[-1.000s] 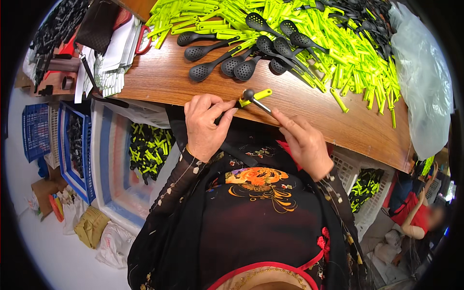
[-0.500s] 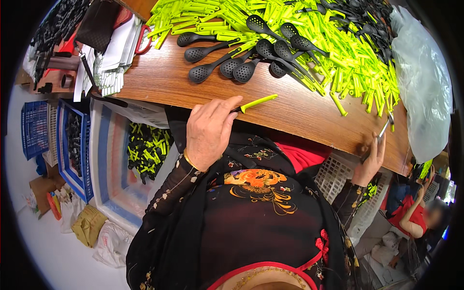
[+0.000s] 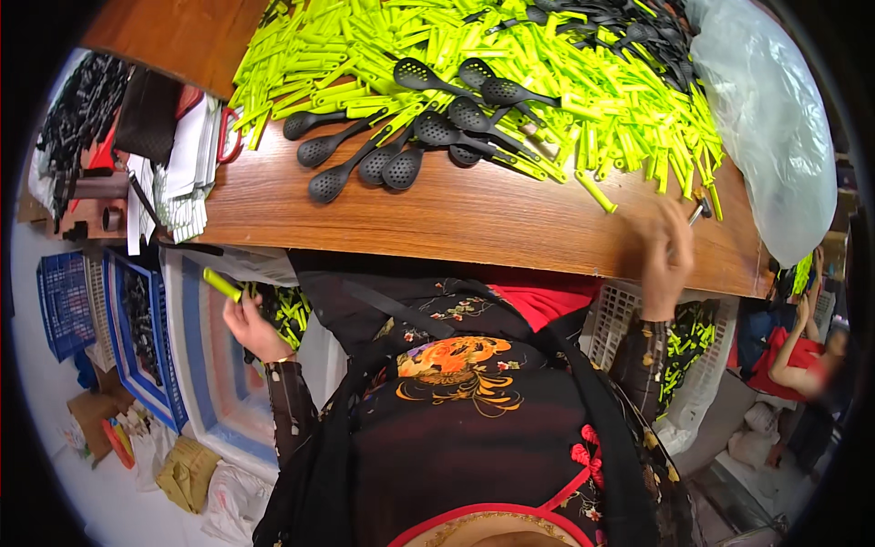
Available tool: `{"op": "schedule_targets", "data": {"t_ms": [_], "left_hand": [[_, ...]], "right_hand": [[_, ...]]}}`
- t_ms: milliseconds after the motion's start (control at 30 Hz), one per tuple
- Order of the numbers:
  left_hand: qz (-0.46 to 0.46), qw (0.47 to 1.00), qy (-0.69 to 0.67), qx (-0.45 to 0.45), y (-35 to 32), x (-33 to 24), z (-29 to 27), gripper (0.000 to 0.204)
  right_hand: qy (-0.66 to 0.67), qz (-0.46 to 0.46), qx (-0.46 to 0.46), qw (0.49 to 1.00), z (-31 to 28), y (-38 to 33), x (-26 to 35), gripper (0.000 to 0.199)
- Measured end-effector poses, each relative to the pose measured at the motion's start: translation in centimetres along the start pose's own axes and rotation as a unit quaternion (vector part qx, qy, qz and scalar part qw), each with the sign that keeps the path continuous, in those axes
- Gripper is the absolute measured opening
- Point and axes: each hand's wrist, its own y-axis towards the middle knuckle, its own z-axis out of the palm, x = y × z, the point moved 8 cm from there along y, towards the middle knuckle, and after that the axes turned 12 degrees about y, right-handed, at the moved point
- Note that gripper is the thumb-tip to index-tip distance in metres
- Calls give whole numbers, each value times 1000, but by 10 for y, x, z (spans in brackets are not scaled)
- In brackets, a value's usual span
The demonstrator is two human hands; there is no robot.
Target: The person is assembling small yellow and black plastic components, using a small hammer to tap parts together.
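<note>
My left hand (image 3: 255, 330) is closed round the lower end of a lime-green utensil handle (image 3: 221, 283). It is above the side of a white bin (image 3: 196, 342), beside several green and black pieces (image 3: 290, 312). Over the table's front right edge hangs my right hand (image 3: 665, 248), its fingers blurred but apart, and I see nothing in them. Just beyond it a small tool with a silver blade (image 3: 696, 215) lies on the table by the green pile. Black slotted spoons (image 3: 328, 184) lie grouped in front of a large heap of lime-green handles (image 3: 337, 59).
The wooden table (image 3: 437, 223) spans the front. A clear plastic bag (image 3: 775, 137) hangs at its right end. Papers (image 3: 187, 169) and red-handled scissors (image 3: 228, 137) lie on the left. Blue crates (image 3: 66, 301) stand beyond the bin. Another person in red (image 3: 788, 360) sits far right.
My left hand has moved from the table edge, left and down to the bin, still with the green handle. My right hand has come away from the silver-bladed tool. The view has shifted.
</note>
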Motion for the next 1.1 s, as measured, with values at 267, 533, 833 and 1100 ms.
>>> {"op": "schedule_targets", "data": {"t_ms": [267, 533, 833, 1100], "left_hand": [[-395, 909, -116, -73, -8, 316, -89, 10], [218, 968, 127, -18, -34, -121, 8, 14], [507, 843, 175, 34, -73, -243, 45, 28], [-20, 886, -134, 444, -122, -201, 138, 36]], "right_hand": [[49, -203, 162, 965, 149, 31, 94, 27], [-24, -203, 147, 968, 166, 34, 87, 28], [14, -221, 142, 965, 169, 39, 89, 28], [29, -187, 157, 969, 167, 33, 99, 29]]}}
